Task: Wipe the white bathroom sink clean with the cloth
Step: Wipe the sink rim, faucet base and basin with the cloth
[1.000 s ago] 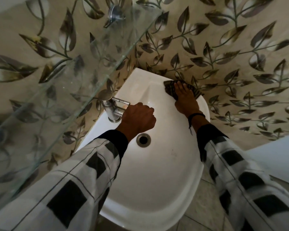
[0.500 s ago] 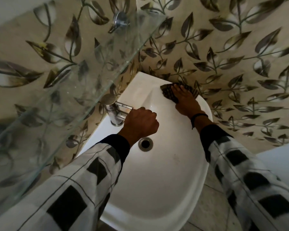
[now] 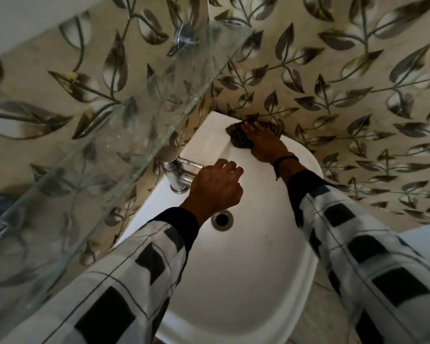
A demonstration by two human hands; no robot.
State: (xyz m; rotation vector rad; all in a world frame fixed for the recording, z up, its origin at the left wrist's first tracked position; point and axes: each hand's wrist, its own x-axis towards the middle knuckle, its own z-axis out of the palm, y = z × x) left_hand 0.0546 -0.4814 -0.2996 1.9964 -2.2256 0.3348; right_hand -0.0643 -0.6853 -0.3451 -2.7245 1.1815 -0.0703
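Note:
The white sink [image 3: 246, 274] fills the middle of the view, with its drain [image 3: 222, 218] at the centre. My right hand [image 3: 263, 145] lies flat on a dark checked cloth [image 3: 238, 141] and presses it onto the sink's back rim, against the leaf-patterned wall. My left hand [image 3: 216, 187] has its fingers curled over the end of the chrome tap [image 3: 170, 165] at the sink's left side. The tip of the spout is hidden under that hand. A few faint dark specks show on the basin right of the drain.
A glass shelf [image 3: 109, 125] juts out above the tap at the upper left, held by a chrome bracket [image 3: 184, 37]. Leaf-patterned tiles [image 3: 345, 108] cover the walls behind and to the right. Floor tiles [image 3: 325, 291] show below the sink's right edge.
My right hand has slid the cloth left along the back rim toward the sink's far corner. My left hand stays at the tap, its fingers slightly looser.

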